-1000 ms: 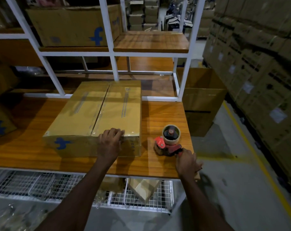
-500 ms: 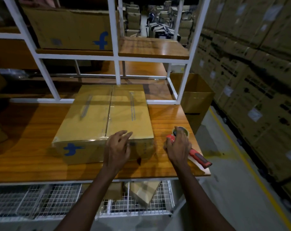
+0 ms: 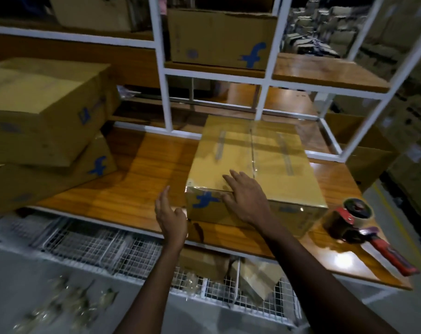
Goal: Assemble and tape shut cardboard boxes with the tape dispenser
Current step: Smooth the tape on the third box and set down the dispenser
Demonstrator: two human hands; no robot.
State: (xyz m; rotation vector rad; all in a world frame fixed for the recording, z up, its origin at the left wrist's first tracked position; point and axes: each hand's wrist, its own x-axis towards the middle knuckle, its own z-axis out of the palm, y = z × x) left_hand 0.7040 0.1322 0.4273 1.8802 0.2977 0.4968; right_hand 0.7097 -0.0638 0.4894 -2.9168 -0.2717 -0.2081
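Observation:
A closed cardboard box (image 3: 272,160) with tape along its top seam lies on the wooden table (image 3: 137,189). My right hand (image 3: 245,196) rests flat over the box's near left top edge, fingers spread. My left hand (image 3: 169,215) hovers just left of the box's near left corner, fingers relaxed, holding nothing. The red tape dispenser (image 3: 358,222) with its tape roll lies on the table right of the box, its handle pointing toward the table's near right corner. Neither hand touches it.
Two stacked cardboard boxes (image 3: 43,131) sit at the table's left end. A white shelf frame (image 3: 166,92) stands behind, with another box (image 3: 219,37) on its upper shelf. A wire rack (image 3: 113,247) runs under the table. Stacked cartons (image 3: 411,92) line the right.
My right hand let go of the tape dispenser and moved left onto the box. My left hand came off the box's near edge to beside its left corner. The view swung left.

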